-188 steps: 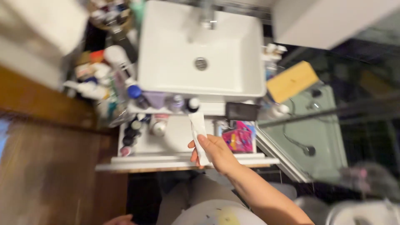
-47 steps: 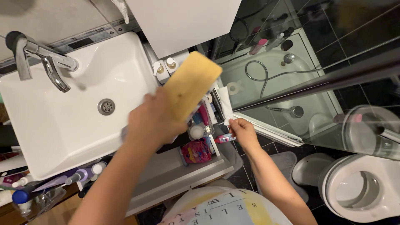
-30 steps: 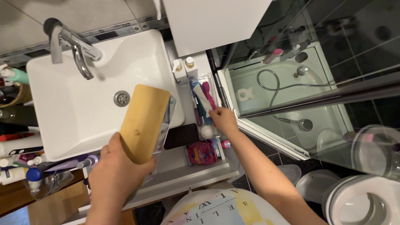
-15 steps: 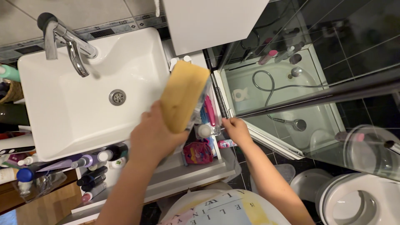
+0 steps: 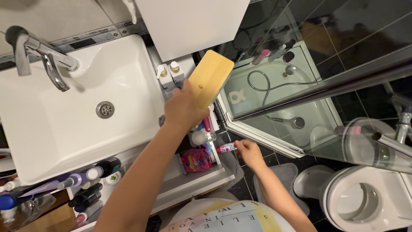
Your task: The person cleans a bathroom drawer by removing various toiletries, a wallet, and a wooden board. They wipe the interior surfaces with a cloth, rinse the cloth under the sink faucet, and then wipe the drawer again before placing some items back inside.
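Note:
I look straight down at a white washbasin (image 5: 64, 141) and the shelf beside it. My left hand (image 5: 183, 112) grips a flat yellow wooden lid or board (image 5: 211, 78) and holds it up over the right end of the counter, above two small pump bottles (image 5: 169, 75). My right hand (image 5: 248, 150) is lower and to the right, past the shelf's edge, with its fingers closed on a small pink and white tube (image 5: 226, 148). A pink pouch (image 5: 196, 160) and a clear holder with brushes (image 5: 205, 132) sit on the shelf between my hands.
A chrome tap (image 5: 43, 60) stands at the basin's back left. Several bottles and tubes (image 5: 86, 189) crowd the shelf's left part. A glass shower cabin with a hose and shower head (image 5: 279, 103) lies to the right. A white toilet (image 5: 365, 197) is at the lower right.
My left hand has carried the yellow board rightward and farther back, clear of the basin. My right hand has dropped off the shelf to the right, still holding the pink tube.

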